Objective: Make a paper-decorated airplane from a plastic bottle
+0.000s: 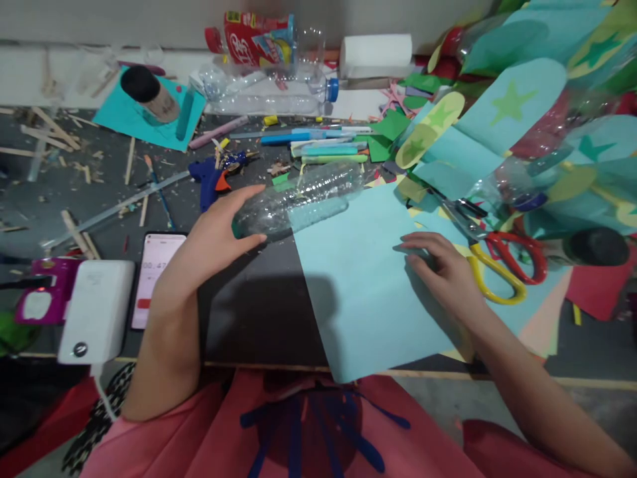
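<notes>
A clear plastic bottle [318,189] lies on its side on the dark table, partly over a sheet of light blue paper [368,279]. My left hand [216,232] is curved round the bottle's left end, thumb and fingers on opposite sides. My right hand [442,272] rests at the right part of the sheet with its fingers loosely stretched out and nothing between them. Beside that hand lie scissors [475,236] with one red and one yellow handle loop. A blue hot glue gun [212,179] with an orange trigger is just beyond my left hand.
Left are a white power bank [97,312], a phone [164,279], and scattered wooden sticks [54,129]. Markers [328,149] and more bottles [269,43] lie at the back, near a white roll [375,56]. Paper-decorated bottles [527,99] crowd the right.
</notes>
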`<state>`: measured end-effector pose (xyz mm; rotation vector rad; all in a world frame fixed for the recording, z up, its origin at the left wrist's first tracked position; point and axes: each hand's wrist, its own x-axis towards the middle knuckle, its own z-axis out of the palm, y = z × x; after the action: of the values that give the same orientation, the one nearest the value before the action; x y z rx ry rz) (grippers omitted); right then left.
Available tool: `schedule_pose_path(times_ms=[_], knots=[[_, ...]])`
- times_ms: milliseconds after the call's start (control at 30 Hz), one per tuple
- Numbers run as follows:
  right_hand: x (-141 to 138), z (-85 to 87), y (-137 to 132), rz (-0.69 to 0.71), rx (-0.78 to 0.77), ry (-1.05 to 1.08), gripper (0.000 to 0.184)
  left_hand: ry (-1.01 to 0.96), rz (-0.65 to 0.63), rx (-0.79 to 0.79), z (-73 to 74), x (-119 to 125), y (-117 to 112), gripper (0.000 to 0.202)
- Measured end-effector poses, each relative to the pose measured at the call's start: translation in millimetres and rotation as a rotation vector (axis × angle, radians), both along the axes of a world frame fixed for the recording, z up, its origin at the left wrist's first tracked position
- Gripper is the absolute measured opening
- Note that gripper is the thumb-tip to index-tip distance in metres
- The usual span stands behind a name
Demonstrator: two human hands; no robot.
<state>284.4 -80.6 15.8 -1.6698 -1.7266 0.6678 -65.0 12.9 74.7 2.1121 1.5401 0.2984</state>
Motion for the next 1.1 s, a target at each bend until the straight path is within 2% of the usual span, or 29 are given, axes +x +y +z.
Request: schedule_pose_path(times_ms=[133, 333, 433, 533, 600, 733, 800, 967, 1100], knots=[[-12, -4.2, -8, -0.019, 0.006, -0.056, 0.018, 0.034, -0.059, 0.018, -6.2, 4, 3, 0.067], [-17, -6.6, -24, 0.144, -0.004, -0.243, 0.024, 0.068, -0.112, 0.109, -15.3, 10, 7, 0.063], [-19, -0.7, -22, 0.145, 0.059, -0.245, 0.023, 0.067, -0.114, 0.123, -16.9, 13, 6, 0.062], [-21, 9.1, -8, 0.045, 0.116, -0.185, 0.024, 0.069, -0.08, 0.125, -18.1, 18, 4, 0.063], [-24, 13.7, 8, 0.024, 0.076, -0.127, 0.034, 0.067, -0.051, 0.119, -18.9, 21, 3, 0.063], [-32, 10.5, 43, 0.121, -0.002, 0.012, 0.063, 0.06, -0.022, 0.119, -20.8, 26, 1, 0.064], [-37, 4.6, 57, 0.174, -0.014, 0.061, 0.07, 0.066, -0.015, 0.118, -22.2, 27, 0, 0.064], [-45, -8.1, 74, 0.199, -0.021, 0.111, 0.06, 0.088, 0.012, 0.136, -29.6, 29, -1, 0.071], [-43, -13.1, 76, 0.179, 0.015, 0.125, 0.059, 0.017, 0.027, 0.226, -36.5, 40, -8, 0.08]])
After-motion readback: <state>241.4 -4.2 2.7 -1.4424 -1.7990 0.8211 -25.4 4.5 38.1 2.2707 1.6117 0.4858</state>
